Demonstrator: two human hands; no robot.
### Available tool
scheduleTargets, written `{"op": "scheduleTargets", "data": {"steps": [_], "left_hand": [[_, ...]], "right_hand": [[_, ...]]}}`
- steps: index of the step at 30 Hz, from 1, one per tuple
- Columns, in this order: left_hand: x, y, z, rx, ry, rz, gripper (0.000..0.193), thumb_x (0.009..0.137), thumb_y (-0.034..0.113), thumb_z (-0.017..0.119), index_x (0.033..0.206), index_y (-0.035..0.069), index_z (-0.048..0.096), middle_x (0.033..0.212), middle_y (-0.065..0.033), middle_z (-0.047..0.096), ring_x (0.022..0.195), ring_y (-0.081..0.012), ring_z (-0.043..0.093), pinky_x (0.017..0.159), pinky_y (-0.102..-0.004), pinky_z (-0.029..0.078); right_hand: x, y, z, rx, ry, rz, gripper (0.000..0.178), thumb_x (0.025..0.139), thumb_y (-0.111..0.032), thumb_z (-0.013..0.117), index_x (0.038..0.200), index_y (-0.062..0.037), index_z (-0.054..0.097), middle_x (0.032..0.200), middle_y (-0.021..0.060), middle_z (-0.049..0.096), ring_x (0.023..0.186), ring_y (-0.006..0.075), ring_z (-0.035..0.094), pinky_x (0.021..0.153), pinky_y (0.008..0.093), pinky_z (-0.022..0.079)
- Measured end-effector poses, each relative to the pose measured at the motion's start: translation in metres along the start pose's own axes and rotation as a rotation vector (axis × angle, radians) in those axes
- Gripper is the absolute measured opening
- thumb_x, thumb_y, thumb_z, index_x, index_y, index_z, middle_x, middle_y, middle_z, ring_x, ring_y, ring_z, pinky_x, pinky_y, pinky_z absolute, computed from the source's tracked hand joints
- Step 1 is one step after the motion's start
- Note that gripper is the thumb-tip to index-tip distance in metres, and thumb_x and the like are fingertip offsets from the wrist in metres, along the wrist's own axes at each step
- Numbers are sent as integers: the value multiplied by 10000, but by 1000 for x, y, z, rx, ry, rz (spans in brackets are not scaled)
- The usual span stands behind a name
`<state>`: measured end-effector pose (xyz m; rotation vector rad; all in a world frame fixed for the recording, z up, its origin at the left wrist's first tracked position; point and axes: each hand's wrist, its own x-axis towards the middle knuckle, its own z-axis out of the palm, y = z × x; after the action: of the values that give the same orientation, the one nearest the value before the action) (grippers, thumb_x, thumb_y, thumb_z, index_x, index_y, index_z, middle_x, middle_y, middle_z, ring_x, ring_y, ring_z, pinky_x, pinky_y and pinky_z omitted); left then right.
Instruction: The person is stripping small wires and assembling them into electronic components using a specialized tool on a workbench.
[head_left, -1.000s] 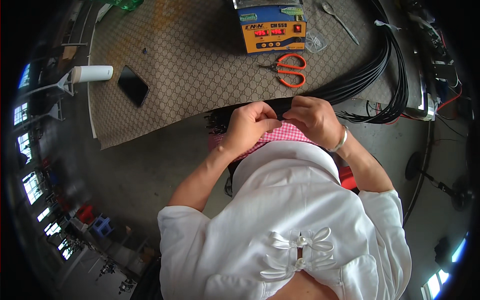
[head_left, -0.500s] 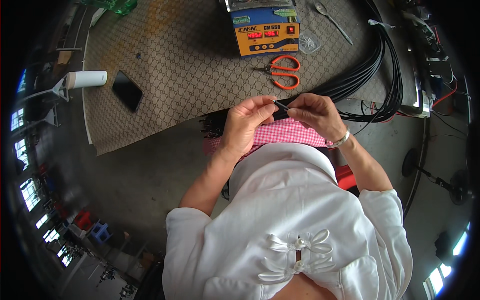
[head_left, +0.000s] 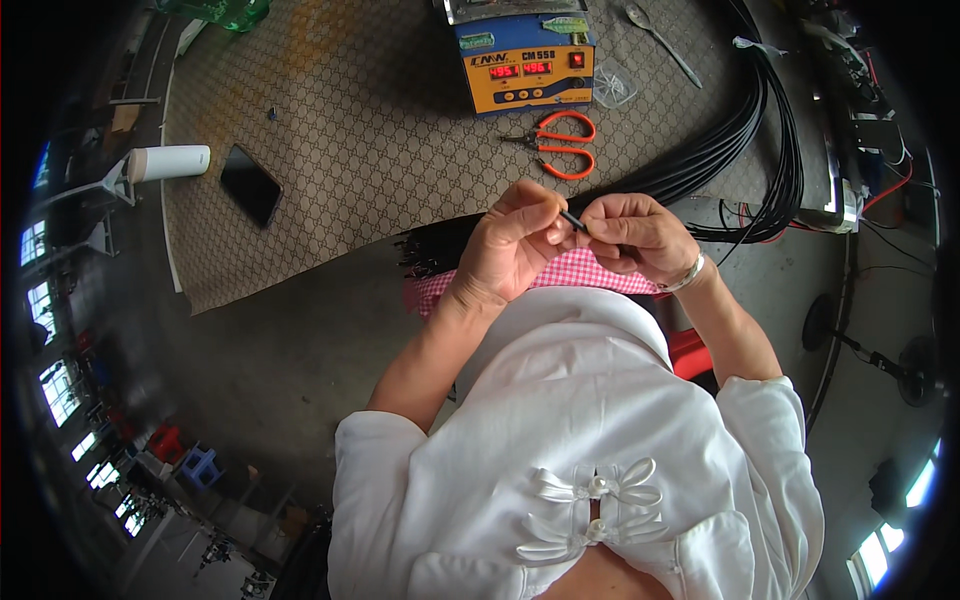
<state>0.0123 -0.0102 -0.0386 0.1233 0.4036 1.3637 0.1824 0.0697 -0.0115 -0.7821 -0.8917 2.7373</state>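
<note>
The cable (head_left: 572,221), a thin black one, is sitting between the two hands just above a pink checked cloth (head_left: 580,268); its short exposed end is bridging the gap between the thumbs. The left hand (head_left: 510,245) is pinching that end between thumb and forefinger, the other fingers curled under. The right hand (head_left: 630,232) is closing around the cable's run on the other side, thumb pressing it against the bent forefinger; a silver bangle (head_left: 687,276) is circling that wrist.

Judging from the grip, the person is working the cable's tip with the fingertips, and doing it well seems to call for keeping the right hand steady as an anchor while the left does the fine work close to the end, so the tip is not bending or slipping out of sight. Holding both hands near the chest, as now, is giving a short, controlled reach.

Beyond the hands, a bundle of black cables (head_left: 700,160) is curving away to the right and up across a patterned mat (head_left: 350,150). Just past the fingertips, orange-handled scissors (head_left: 555,145) are lying on the mat, and farther still an orange and blue unit with red displays (head_left: 525,65) is standing. Well to the left, a dark phone (head_left: 250,185) and a white cylinder (head_left: 168,163) are lying apart from the work.
</note>
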Motion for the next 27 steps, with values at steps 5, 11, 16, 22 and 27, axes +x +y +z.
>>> {"op": "scheduleTargets", "data": {"steps": [5,11,16,22,27], "left_hand": [[5,0,-1,9,102,-13,89,846,123,554,881,44,575,806,-41,595,684,-108,534,711,-272,461],[-3,3,14,476,280,118,120,828,90,573,905,-3,577,803,-83,615,677,-121,582,666,-223,485],[-4,8,17,646,291,185,101,810,54,581,881,-19,587,788,-90,620,653,-121,582,645,-216,485],[-3,8,16,482,238,215,100,816,52,550,878,-11,596,761,-74,610,652,-113,548,662,-235,461],[6,-12,14,205,206,228,82,817,70,570,869,16,601,743,-41,587,660,-89,505,660,-217,430]], "right_hand": [[0,-1,-1,13,125,-64,167,858,-147,533,836,16,562,629,3,446,473,52,353,390,176,254],[2,6,-4,-169,203,-121,144,849,-143,561,830,-1,570,611,-13,465,474,35,364,395,171,262],[2,4,2,-444,269,-231,134,839,-140,583,820,-7,578,615,-33,486,481,24,378,405,167,278],[3,4,2,-221,188,-167,136,843,-146,578,840,-11,574,626,-14,490,506,42,395,419,172,292],[9,11,-5,79,47,-147,157,865,-172,534,859,-19,565,669,26,514,493,75,407,402,185,269]]}}
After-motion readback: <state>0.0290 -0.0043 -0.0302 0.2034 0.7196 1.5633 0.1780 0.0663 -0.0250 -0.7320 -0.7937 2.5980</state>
